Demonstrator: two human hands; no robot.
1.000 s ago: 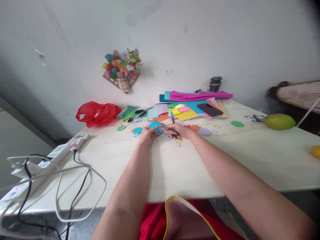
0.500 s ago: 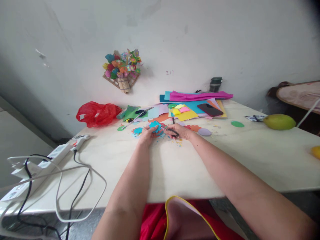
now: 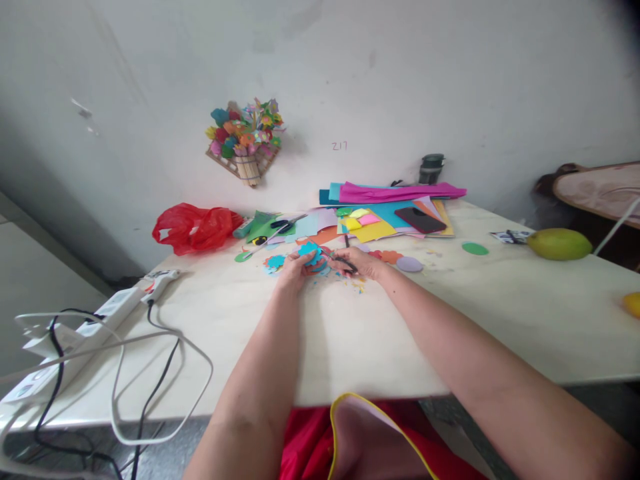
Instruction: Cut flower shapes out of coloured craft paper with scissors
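Pinched in my left hand (image 3: 296,267) is a blue paper piece (image 3: 310,251) with a scalloped edge. My right hand (image 3: 361,262) grips dark-handled scissors (image 3: 346,262), their blades pointing left at the edge of the blue piece. Another blue scalloped cutout (image 3: 275,262) lies on the table just left of my left hand. Under and behind my hands lie more coloured cutouts, partly hidden. To the right of my right hand are an orange cutout (image 3: 391,257) and a lilac paper disc (image 3: 409,264). Tiny paper scraps (image 3: 359,287) are scattered below the scissors.
Coloured sheets (image 3: 385,227) and a phone (image 3: 420,220) lie at the back, with a second pair of scissors (image 3: 283,225) on the left. A red plastic bag (image 3: 195,228), a power strip (image 3: 80,343) with cables, a green disc (image 3: 475,248) and a mango (image 3: 559,244) sit farther out.
The blue piece has turned slightly in my left hand, and the scissors have shifted a little. Everything else stays in place.
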